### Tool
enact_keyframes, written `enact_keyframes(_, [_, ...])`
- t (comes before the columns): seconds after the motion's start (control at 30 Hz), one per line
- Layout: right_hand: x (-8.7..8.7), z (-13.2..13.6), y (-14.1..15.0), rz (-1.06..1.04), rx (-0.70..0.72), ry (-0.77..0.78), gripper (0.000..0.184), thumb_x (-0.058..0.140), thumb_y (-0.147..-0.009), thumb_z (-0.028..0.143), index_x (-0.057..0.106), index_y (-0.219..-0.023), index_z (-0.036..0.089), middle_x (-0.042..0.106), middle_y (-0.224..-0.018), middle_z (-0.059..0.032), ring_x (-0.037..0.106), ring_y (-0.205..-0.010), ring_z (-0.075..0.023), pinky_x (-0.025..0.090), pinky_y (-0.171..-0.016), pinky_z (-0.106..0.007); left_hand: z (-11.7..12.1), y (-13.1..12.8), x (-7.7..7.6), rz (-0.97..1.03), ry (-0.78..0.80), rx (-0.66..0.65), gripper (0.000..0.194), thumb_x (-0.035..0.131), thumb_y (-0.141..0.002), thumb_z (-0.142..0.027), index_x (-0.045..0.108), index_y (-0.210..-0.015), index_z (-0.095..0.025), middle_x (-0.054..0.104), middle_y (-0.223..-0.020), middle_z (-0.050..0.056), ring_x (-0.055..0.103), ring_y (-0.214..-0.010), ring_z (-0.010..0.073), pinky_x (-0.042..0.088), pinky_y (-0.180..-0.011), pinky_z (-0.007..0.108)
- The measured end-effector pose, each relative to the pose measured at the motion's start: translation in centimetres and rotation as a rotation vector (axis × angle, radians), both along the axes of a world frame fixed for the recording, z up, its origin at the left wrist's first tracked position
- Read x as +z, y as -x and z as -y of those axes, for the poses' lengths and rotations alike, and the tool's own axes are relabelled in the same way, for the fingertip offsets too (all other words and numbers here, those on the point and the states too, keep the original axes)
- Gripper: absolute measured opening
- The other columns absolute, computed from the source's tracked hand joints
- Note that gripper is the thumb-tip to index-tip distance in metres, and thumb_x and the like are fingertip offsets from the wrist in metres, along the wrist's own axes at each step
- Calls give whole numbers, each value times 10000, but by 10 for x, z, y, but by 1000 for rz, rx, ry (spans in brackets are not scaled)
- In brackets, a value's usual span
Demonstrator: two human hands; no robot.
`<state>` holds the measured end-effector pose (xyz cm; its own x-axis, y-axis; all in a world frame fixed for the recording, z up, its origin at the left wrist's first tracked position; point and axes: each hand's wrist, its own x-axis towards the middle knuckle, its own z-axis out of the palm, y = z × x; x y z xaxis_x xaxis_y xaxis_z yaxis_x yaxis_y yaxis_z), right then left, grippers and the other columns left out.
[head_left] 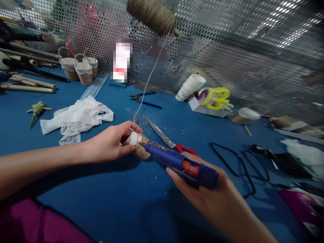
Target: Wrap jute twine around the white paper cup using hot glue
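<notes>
My left hand [118, 141] grips a small paper cup [133, 138], tilted on its side, with its lower part wrapped in brown material. In my right hand [202, 182] is a blue hot glue gun [167, 155]; its nozzle points left and meets or nearly meets the cup's side. A thin twine [151, 76] runs down from a large spool [152, 16] to the cup by my left fingers. Just behind the glue gun lie scissors [164, 137] with red handles, blades apart. The cup's far side is hidden.
White lace [81, 116] lies left, near several sticks [27, 86] and three small handled baskets [84, 69]. Pliers [145, 99], stacked paper cups [189, 87] and yellow pipe cleaners [215, 98] stand toward the mesh wall [227, 50]. A black cord [240, 158] loops at right.
</notes>
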<state>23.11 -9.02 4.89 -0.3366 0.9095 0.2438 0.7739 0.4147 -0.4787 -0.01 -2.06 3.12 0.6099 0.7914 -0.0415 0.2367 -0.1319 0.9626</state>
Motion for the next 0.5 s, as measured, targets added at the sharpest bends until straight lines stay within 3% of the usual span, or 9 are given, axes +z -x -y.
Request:
enact_keyframes(0.17, [0, 1, 0, 6, 16, -9, 118, 604, -750, 246, 563, -860, 253, 659, -798, -7, 626, -687, -176, 482, -503, -276, -1, 1, -1, -92, -102, -29, 337, 502, -754, -151, 399, -1074, -168, 630, -948, 64, 591, -815, 172, 448, -700, 285])
enact_keyframes(0.5, [6, 2, 5, 16, 38, -3, 60, 552, -760, 176, 543, -745, 232, 640, -731, 16, 614, -634, -139, 482, -515, -235, -1, 1, 0, -112, -119, -41, 329, 501, -764, -163, 388, -1073, -168, 628, -932, 57, 594, -798, 166, 450, -675, 275])
